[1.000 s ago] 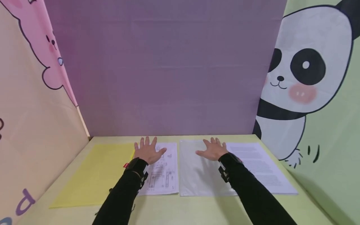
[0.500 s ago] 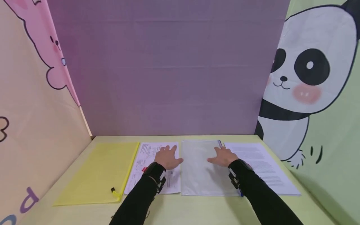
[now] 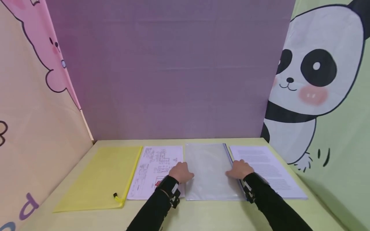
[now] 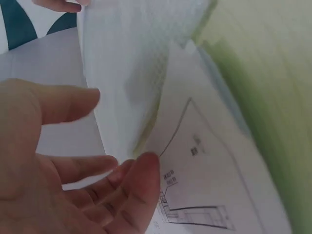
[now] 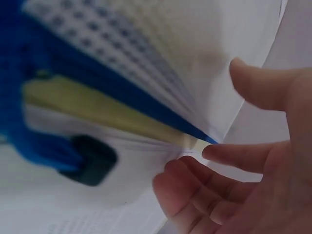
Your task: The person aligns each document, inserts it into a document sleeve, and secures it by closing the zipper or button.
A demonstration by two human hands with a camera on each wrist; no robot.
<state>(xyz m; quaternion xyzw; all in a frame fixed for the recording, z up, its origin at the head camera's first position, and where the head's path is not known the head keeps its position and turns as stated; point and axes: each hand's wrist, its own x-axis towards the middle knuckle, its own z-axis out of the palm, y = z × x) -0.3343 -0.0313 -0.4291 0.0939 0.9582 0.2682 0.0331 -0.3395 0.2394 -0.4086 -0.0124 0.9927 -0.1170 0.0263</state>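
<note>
A clear zip document bag [image 3: 206, 171] lies flat, its blue zipper edge [image 5: 122, 100] along the right side. My left hand [image 3: 181, 172] is over the seam between the bag's left edge and the drawing sheets [image 3: 147, 173]. In the left wrist view its thumb stands apart from loosely bent fingers [image 4: 139, 195], which overlap the paper's edge. Over the zipper edge is my right hand [image 3: 240, 169], thumb toward the bag. Its thumb [image 5: 258, 85] and bent fingers are spread, with nothing pinched between them. A dark-tipped blue zipper pull [image 5: 90, 158] shows beside that edge.
At the left lies a yellow zip document bag [image 3: 98, 176] with a black-tipped zipper pull [image 3: 115, 195]. Printed text sheets [image 3: 268, 170] lie at the right. A purple backdrop [image 3: 179, 70] rises behind the table [image 3: 202, 215], with cartoon-printed cloths on both sides.
Both hands have moved right and back toward the body, and their fingers have bent. The left has crossed the drawing sheets to the clear bag's left edge; the right has come to its zipper edge.
</note>
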